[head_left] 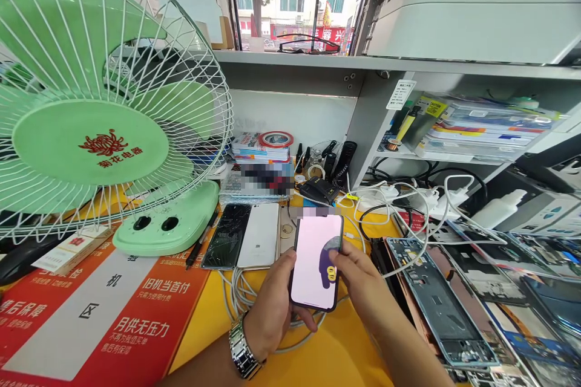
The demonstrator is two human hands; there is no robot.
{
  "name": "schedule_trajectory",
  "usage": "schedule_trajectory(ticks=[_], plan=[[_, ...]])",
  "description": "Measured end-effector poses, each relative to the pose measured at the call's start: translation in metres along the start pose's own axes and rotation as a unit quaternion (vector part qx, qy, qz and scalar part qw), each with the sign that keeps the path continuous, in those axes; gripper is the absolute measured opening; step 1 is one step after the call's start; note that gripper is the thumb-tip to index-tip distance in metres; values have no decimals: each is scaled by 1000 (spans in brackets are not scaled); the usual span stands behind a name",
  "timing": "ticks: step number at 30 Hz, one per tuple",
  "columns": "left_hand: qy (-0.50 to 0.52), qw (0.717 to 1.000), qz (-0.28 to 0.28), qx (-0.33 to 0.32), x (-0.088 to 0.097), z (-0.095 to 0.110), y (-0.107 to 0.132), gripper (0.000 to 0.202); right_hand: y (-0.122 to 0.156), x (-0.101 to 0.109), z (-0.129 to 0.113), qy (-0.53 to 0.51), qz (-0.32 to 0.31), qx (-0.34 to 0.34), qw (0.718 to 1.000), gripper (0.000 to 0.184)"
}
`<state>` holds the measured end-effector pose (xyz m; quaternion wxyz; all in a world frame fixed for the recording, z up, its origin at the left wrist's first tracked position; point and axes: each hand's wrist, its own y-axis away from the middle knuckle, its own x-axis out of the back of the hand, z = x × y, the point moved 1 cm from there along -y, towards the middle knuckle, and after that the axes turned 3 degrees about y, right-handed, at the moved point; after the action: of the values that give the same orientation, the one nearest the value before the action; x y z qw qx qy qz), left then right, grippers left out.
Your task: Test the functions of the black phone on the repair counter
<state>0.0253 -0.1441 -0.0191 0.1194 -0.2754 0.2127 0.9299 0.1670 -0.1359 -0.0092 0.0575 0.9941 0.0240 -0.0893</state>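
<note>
My left hand [271,297], with a steel link watch [245,349] on its wrist, cradles a black-edged smartphone [314,263] from below. My right hand [361,281] grips the phone's right edge, its thumb resting on the pale pink screen. Just left of the phone lie a cracked black phone [226,236], a white Xiaomi phone [257,234] and a gold phone [285,230]. A white cable [240,293] loops on the yellow tabletop [336,354] beneath my hands. Bare phone frames [436,296] lie to the right of my right arm.
A green desk fan [91,133] stands at the left, on a red printed mat [140,308]. Behind the phones are stacked boxes, a tape roll [275,139] and tangled white chargers [408,202]. Above sits a white shelf [385,63] bearing a printer [472,24].
</note>
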Motion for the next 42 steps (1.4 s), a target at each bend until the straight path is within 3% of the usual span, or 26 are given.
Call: schedule_trajectory(ticks=[3, 7, 12, 17, 19, 22, 24, 30, 32, 35, 39, 42], plan=[[-15, 1000, -1, 3, 1, -3, 1, 53, -2, 4, 5, 22, 38, 4, 999, 34], [7, 1000, 21, 20, -1, 3, 1, 50, -1, 1, 2, 57, -26, 28, 998, 25], [55, 997, 42, 18, -1, 15, 0, 46, 5, -4, -3, 68, -156, 55, 984, 56], [69, 997, 35, 8, 0, 18, -1, 46, 7, -3, -1, 120, -172, 67, 975, 84], [70, 997, 41, 8, -1, 17, -1, 45, 5, -3, 0, 105, -170, 70, 977, 75], [70, 996, 48, 9, -2, 17, -1, 43, 0, -1, 1, 94, -143, 68, 983, 37], [66, 997, 44, 9, -2, 17, -1, 44, -2, -1, 0, 93, -137, 64, 984, 31], [73, 997, 30, -3, 0, 17, 0, 46, 7, -3, -7, 112, -194, 77, 972, 84], [72, 997, 29, -5, 1, 18, 0, 46, 8, -3, -6, 124, -198, 80, 969, 91], [74, 997, 36, -3, 0, 17, 0, 44, 4, -2, -1, 107, -192, 91, 971, 78], [66, 997, 37, 0, 1, 14, -1, 45, -1, 0, 3, 111, -143, 89, 979, 35], [61, 997, 37, 7, 2, 14, -2, 46, 0, 0, 0, 127, -131, 89, 979, 33]])
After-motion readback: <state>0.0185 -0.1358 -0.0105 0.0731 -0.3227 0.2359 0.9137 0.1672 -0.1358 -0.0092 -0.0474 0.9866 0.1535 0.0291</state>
